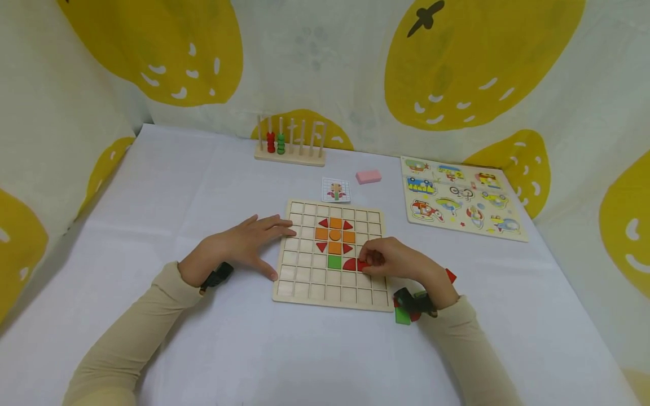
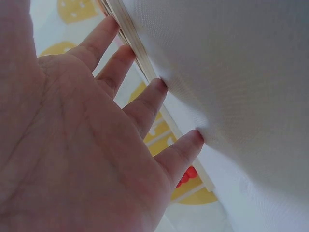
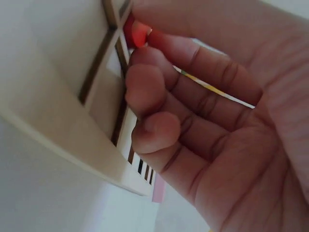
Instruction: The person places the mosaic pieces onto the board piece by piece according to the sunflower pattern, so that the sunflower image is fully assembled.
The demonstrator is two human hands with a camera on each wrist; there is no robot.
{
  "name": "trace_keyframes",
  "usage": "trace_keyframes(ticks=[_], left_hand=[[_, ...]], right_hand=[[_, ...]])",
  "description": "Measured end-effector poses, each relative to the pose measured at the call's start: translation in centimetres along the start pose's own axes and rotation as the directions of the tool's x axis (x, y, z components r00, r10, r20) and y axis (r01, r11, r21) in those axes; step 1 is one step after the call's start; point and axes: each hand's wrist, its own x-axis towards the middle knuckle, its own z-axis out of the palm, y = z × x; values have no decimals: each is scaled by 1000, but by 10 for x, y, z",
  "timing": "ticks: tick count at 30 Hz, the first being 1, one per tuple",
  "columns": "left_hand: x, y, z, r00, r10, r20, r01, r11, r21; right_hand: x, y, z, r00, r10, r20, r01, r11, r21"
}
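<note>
A wooden grid board (image 1: 315, 290) lies on the white table. Orange squares, an orange round piece (image 1: 335, 235) and red triangles form a pattern on it, with a green square (image 1: 334, 261) below. Beside that square sits a red curved piece (image 1: 349, 264). My right hand (image 1: 393, 259) pinches another red piece (image 1: 361, 265) between thumb and index finger, over the cell to its right; the right wrist view shows this red piece (image 3: 140, 35) partly hidden by the fingers. With fingers spread, my left hand (image 1: 249, 242) touches the board's left edge.
Loose green and red pieces (image 1: 403, 316) lie under the right wrist. Behind the board are a pattern card (image 1: 336, 190), a pink block (image 1: 368, 177) and a peg rack (image 1: 289, 157) with red and green beads. A vehicle picture board (image 1: 457, 217) lies at the back right.
</note>
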Motion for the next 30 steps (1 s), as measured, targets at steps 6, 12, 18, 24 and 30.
trace_keyframes(ticks=[6,12,18,24,30], left_hand=[[-1,-1,1,1000,4,-3,-4,1000,3],[-2,-1,2,1000,7,-1,-7,1000,5],[-2,0,2,1000,7,0,-7,1000,2],[-2,0,2,1000,8,-4,-8,1000,6],[-1,0,0,1000,10,-4,-10,1000,-1]], right_hand=[[1,3,2,1000,-8,-8,8,1000,-1],[5,4,5,997,-73,-7,73,997,15],[11,3,10,991,-135,-5,135,991,-17],[13,-1,11,993,-117,8,117,992,-42],[8,3,3,994,-105,7,106,994,-26]])
